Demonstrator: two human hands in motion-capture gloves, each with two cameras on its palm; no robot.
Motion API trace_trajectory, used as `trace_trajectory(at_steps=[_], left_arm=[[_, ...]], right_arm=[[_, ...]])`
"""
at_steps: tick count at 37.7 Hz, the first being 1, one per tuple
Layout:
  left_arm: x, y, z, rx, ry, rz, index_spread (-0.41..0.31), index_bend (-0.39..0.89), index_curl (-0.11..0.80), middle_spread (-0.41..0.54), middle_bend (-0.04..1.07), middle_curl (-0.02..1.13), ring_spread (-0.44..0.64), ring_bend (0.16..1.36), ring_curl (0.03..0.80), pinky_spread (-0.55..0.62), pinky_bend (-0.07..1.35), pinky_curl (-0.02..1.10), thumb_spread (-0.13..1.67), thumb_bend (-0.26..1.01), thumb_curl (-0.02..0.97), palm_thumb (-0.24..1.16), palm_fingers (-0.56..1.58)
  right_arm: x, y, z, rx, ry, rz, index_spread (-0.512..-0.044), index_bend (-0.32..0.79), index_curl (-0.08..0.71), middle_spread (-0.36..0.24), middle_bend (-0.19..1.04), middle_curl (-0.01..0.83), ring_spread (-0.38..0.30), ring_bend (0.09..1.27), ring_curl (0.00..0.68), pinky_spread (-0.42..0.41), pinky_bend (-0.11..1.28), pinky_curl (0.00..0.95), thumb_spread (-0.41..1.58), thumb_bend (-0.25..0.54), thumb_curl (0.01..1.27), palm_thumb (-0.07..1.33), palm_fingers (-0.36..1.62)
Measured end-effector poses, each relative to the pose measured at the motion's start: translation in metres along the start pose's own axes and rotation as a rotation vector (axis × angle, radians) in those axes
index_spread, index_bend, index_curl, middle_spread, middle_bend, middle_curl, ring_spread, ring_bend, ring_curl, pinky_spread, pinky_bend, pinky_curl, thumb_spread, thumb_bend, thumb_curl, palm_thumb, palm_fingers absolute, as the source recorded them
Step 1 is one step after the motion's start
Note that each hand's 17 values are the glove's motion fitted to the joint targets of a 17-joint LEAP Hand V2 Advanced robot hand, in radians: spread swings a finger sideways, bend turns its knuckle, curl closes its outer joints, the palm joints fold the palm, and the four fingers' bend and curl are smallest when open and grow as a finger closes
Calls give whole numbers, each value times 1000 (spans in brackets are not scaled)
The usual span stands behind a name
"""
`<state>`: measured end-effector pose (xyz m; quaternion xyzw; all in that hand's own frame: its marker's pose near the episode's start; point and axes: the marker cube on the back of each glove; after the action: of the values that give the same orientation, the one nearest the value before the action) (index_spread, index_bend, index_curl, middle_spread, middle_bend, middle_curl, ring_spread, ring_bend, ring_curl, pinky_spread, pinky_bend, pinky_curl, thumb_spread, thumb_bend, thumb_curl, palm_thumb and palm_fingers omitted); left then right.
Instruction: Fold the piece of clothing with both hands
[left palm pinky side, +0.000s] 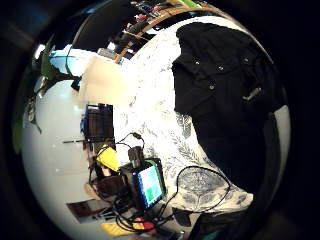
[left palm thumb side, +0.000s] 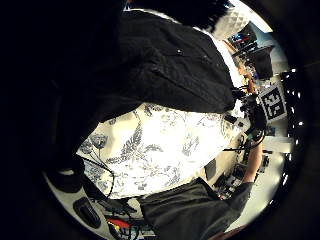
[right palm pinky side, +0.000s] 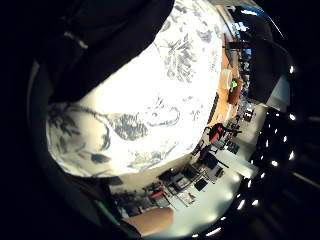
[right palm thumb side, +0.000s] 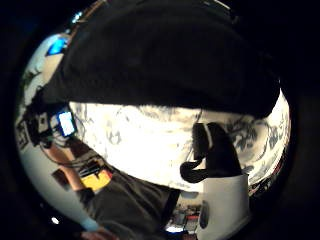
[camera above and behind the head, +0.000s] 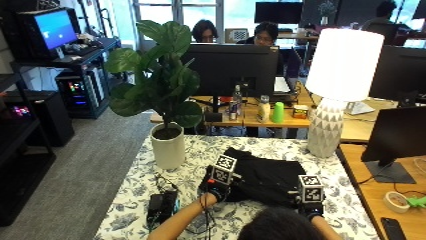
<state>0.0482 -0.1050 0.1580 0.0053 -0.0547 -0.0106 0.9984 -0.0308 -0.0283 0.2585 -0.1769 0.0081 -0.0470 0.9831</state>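
A black piece of clothing (camera above and behind the head: 269, 175) lies spread flat on the table with the floral cloth (camera above and behind the head: 200, 150). My left hand (camera above and behind the head: 214, 189) is at its near left edge and my right hand (camera above and behind the head: 309, 204) at its near right corner, both low over the cloth. In the left palm views the garment (left palm pinky side: 225, 100) (left palm thumb side: 170, 75) shows metal snaps and lies flat. It fills much of the right palm views (right palm pinky side: 100, 35) (right palm thumb side: 160, 65), close to that palm. Whether either hand holds the fabric is hidden.
A potted plant (camera above and behind the head: 166, 145) stands at the table's far left and a white lamp (camera above and behind the head: 329, 130) at its far right. A black device with cables (camera above and behind the head: 160, 205) lies near the front left edge. Desks with monitors stand behind and to the right.
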Motion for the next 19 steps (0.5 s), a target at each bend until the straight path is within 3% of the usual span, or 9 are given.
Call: trace_trajectory(at_steps=[4, 7, 8, 12, 19], left_arm=[[0, 8, 0, -48, 38, 4, -232, 141, 386, -315, 617, 494, -339, 552, 361, -309, 290, 335, 1589, 316, 193, 404, 1189], [2, 14, 1, -97, 71, 21, -233, 131, 383, -324, 631, 509, -346, 577, 376, -324, 298, 346, 1595, 325, 187, 400, 1201], [2, 14, 3, -117, 84, 28, -234, 113, 379, -326, 631, 515, -351, 612, 390, -329, 313, 354, 1599, 326, 183, 393, 1220], [5, 24, 8, -192, 118, 58, -228, 83, 359, -336, 636, 536, -362, 728, 430, -354, 382, 382, 1613, 341, 172, 381, 1258], [3, 52, 8, -259, 70, 117, -227, 102, 342, -346, 648, 575, -362, 840, 484, -383, 526, 437, 1621, 363, 150, 340, 1241]], right_arm=[[5, -13, -6, 61, -8, 32, -258, 133, 222, -77, 231, 384, -63, 519, 363, 62, 410, 340, 1129, 132, 330, 790, 743], [10, -23, -4, 17, -23, 23, -263, 145, 235, -112, 297, 409, -124, 558, 366, -31, 394, 328, 1083, 155, 366, 880, 1009], [11, -25, -3, -6, -31, 16, -257, 209, 258, -125, 325, 422, -143, 556, 369, -76, 387, 327, 1034, 162, 386, 917, 1160], [14, -32, 4, -68, -71, 1, -251, 246, 317, -143, 341, 450, -175, 571, 411, -172, 399, 362, 905, 148, 434, 980, 1227], [16, -16, -6, -128, -107, -60, -247, 226, 374, -154, 330, 473, -212, 594, 447, -241, 486, 411, 714, 100, 497, 1033, 1273]])
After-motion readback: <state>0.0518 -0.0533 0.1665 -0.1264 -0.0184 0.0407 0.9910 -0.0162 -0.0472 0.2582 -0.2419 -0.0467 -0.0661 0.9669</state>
